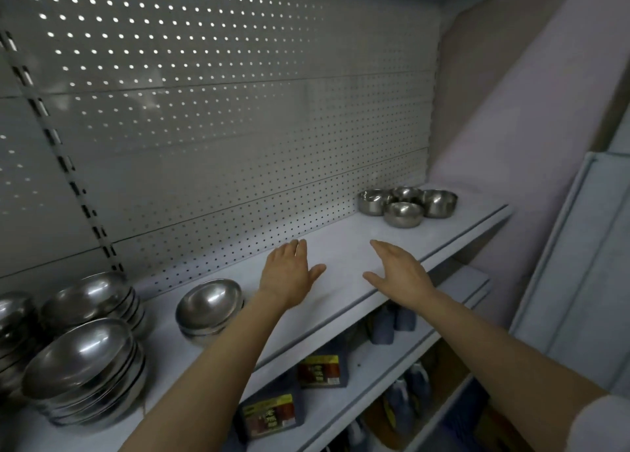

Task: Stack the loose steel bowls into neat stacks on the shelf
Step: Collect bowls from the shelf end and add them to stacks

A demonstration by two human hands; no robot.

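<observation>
2 spread hands, left hand (289, 274) and right hand (397, 271), hold nothing above the shelf (341, 301); box labels (269, 414) unreadable.

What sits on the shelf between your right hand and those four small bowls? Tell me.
Nothing: in the head view, only bare shelf lies between the right hand and the four small bowls.

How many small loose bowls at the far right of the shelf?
4, clustered and touching: back left, back middle, right, front. None are nested. The big bowls on the left are separate stacks.
</observation>
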